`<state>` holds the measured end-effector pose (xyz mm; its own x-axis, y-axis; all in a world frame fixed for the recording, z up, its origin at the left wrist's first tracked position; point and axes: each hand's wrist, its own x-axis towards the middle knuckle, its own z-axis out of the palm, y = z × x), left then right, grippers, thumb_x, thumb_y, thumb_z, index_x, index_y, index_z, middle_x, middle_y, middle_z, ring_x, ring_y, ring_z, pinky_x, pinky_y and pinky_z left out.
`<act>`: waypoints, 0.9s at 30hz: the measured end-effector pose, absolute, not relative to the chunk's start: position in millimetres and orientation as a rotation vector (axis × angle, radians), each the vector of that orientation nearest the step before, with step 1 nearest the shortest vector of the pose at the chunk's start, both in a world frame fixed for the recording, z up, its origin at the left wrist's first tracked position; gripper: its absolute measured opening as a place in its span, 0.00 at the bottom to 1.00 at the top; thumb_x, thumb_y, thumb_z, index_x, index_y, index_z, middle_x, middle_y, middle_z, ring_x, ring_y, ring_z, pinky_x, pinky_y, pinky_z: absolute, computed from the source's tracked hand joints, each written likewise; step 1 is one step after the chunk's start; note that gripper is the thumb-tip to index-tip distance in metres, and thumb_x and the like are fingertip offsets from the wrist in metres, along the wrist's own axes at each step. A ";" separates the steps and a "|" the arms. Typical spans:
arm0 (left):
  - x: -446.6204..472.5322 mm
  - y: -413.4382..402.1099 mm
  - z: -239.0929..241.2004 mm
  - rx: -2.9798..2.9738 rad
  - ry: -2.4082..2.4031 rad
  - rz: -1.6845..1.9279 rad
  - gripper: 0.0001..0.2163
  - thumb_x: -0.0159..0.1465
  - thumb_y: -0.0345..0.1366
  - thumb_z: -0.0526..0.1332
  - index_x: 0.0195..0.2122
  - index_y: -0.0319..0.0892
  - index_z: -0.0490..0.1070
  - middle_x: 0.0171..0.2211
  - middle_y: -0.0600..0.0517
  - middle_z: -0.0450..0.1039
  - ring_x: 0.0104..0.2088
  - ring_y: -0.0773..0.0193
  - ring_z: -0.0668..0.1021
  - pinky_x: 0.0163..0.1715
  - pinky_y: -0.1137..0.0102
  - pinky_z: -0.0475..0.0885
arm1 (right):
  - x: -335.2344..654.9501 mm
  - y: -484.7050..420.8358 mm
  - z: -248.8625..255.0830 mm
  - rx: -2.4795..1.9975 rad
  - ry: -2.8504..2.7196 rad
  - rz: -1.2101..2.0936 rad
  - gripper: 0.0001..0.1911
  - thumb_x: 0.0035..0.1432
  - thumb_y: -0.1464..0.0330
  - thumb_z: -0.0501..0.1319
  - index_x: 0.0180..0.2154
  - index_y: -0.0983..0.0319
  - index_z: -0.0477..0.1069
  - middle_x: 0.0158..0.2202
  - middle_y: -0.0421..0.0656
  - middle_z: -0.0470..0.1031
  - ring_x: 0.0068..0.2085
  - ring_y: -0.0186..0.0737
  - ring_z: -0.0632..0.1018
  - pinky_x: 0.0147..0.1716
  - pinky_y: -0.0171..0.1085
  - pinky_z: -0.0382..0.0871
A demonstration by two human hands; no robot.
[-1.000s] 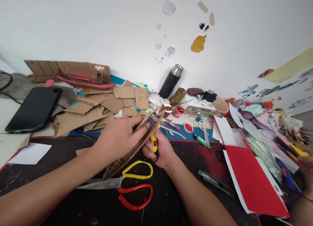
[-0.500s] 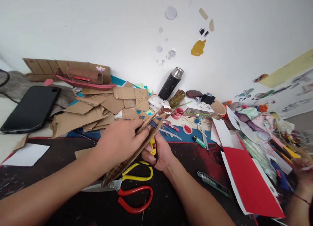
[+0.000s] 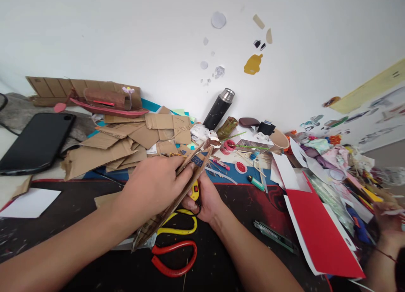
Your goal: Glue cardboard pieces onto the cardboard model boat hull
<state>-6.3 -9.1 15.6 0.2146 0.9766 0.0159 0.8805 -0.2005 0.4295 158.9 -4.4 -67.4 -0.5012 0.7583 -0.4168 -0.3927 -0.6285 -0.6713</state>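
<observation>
My left hand grips a long folded piece of brown cardboard that slants from lower left to upper right above the dark mat. Behind and under that cardboard, my right hand is closed round a yellow tool with a red switch, whose tip is hidden by the cardboard. Scissors with one yellow and one red handle lie on the mat just below both hands.
A heap of cardboard scraps and a black tablet lie at the back left. A black flask leans on the wall. A red folder, a green cutter and craft clutter sit to the right, where another person's hand shows.
Both hands and the cardboard have stayed together, shifting slightly left and down over the scissors' blades. The other person's hand at the right edge has moved up a little.
</observation>
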 end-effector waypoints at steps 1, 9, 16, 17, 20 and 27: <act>-6.1 -9.1 15.9 2.176 1.742 0.401 0.22 0.75 0.49 0.49 0.33 0.47 0.76 0.30 0.45 0.83 0.34 0.47 0.84 0.33 0.60 0.62 | 158.8 -4.5 -67.3 -0.939 -0.654 2.141 0.41 0.67 0.33 0.60 0.20 0.61 0.66 0.15 0.33 0.63 0.12 0.27 0.65 0.09 0.27 0.51; -4.4 -9.6 16.5 2.248 1.778 0.342 0.22 0.77 0.48 0.49 0.37 0.45 0.80 0.33 0.42 0.86 0.37 0.43 0.87 0.33 0.58 0.66 | 158.6 -3.5 -69.0 -0.967 -0.644 2.148 0.40 0.70 0.34 0.57 0.21 0.60 0.65 0.14 0.34 0.64 0.11 0.29 0.64 0.09 0.27 0.51; -5.3 -10.8 14.8 2.294 1.786 0.350 0.22 0.77 0.48 0.51 0.37 0.45 0.80 0.33 0.43 0.87 0.36 0.44 0.87 0.34 0.59 0.69 | 158.2 -5.2 -67.5 -0.986 -0.640 2.131 0.39 0.69 0.35 0.59 0.21 0.60 0.65 0.14 0.34 0.64 0.11 0.28 0.65 0.09 0.27 0.51; -5.4 -10.9 15.0 2.300 1.784 0.346 0.22 0.77 0.48 0.51 0.37 0.45 0.80 0.33 0.43 0.87 0.36 0.44 0.87 0.34 0.59 0.69 | 158.3 -5.2 -67.2 -0.989 -0.641 2.136 0.39 0.69 0.35 0.59 0.21 0.60 0.65 0.14 0.34 0.64 0.11 0.29 0.65 0.08 0.27 0.51; -5.6 -11.1 15.8 2.316 1.769 0.351 0.22 0.78 0.47 0.50 0.37 0.45 0.80 0.33 0.43 0.87 0.36 0.44 0.87 0.34 0.58 0.70 | 158.3 -4.7 -66.5 -0.996 -0.653 2.144 0.39 0.68 0.34 0.59 0.21 0.60 0.65 0.13 0.33 0.63 0.11 0.28 0.64 0.09 0.27 0.51; -4.6 -11.9 17.3 2.326 1.786 0.352 0.21 0.77 0.47 0.51 0.37 0.45 0.81 0.33 0.42 0.87 0.36 0.45 0.87 0.33 0.60 0.71 | 157.7 -4.0 -66.1 -1.040 -0.666 2.135 0.41 0.67 0.32 0.59 0.21 0.59 0.64 0.13 0.34 0.62 0.11 0.29 0.64 0.09 0.28 0.51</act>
